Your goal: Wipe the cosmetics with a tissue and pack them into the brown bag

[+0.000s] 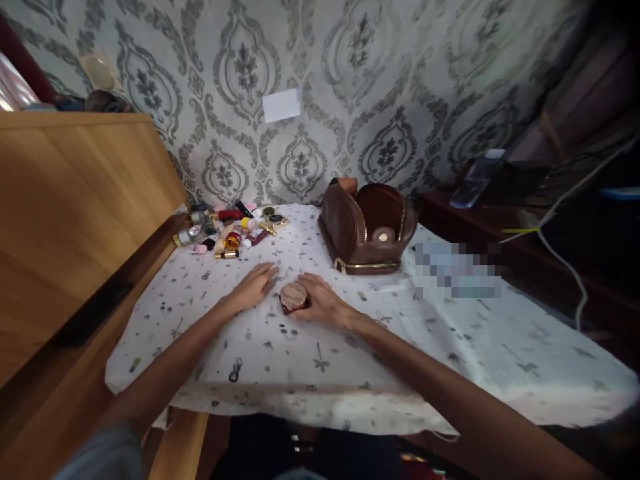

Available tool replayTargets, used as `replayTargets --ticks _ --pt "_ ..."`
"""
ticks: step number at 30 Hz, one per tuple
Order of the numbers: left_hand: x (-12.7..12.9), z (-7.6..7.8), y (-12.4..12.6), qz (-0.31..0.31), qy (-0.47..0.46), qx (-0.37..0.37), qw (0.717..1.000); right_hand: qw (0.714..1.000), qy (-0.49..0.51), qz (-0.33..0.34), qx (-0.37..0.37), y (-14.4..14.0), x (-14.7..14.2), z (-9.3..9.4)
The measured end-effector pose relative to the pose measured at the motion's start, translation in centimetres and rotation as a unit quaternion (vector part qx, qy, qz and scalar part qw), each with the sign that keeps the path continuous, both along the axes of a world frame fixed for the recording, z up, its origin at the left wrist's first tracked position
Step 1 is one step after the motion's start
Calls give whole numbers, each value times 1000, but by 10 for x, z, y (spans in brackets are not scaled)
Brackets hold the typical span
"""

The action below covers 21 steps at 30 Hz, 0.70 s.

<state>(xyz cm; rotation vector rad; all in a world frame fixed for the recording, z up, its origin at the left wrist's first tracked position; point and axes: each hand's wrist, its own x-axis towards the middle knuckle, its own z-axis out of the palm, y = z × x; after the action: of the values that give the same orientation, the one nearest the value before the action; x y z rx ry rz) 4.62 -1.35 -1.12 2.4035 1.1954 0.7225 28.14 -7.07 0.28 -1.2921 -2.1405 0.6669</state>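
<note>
A small round jar (293, 296) with a pinkish-brown lid sits near the middle of the cloth-covered table. Around its right side, the fingers and thumb of my right hand (323, 301) are closed on it. My left hand (255, 285) rests on the cloth just left of the jar, fingers stretched out and holding nothing. Farther back on the right stands a brown leather bag (345, 230), its zipped top gaping open. A cluster of cosmetics lies at the back left, among them an amber jar (233, 240) and a gold-and-black tube (227, 254).
The white patterned tablecloth (320, 360) covers the table. A wooden panel (85, 220) rises along the left edge. At the right are a clear plastic bottle (475, 179) and a white cable (565, 250). A papered wall (300, 160) closes off the back.
</note>
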Motion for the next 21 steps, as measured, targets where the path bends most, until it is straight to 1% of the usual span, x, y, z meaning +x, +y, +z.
replayTargets --ticks 2,4,6,7,9,10,11,12,13,15,17,19,21 --pt "2 3 6 17 -71 -21 997 1000 14 0 -9 4 -8 0" --pt "5 8 14 39 -129 -39 990 997 62 0 -37 6 -14 3" --pt "8 12 20 62 -221 -74 971 992 110 1 -61 9 -22 5" --pt "10 13 21 71 -291 -102 949 990 128 -7 -61 11 -26 4" --pt "12 11 21 82 -434 -155 884 990 129 -43 -41 16 -33 0" --pt "13 9 19 82 -479 -169 857 991 115 -64 -28 19 -36 -2" --pt "13 6 16 81 -497 -170 847 991 101 -83 -16 22 -38 -4" --pt "13 4 13 82 -497 -166 848 992 88 -93 -3 24 -39 -7" --pt "13 3 9 84 -484 -156 857 992 80 -95 6 25 -39 -8" --pt "12 4 0 90 -439 -126 885 993 84 -84 15 26 -36 -10" --pt "14 9 -11 86 -388 -77 915 992 89 -85 13 25 -33 -10" --pt "17 16 -21 49 -320 -7 946 992 84 -92 4 23 -31 -8" --pt "21 20 -28 -35 -233 84 968 992 79 -99 -2 23 -30 -8"
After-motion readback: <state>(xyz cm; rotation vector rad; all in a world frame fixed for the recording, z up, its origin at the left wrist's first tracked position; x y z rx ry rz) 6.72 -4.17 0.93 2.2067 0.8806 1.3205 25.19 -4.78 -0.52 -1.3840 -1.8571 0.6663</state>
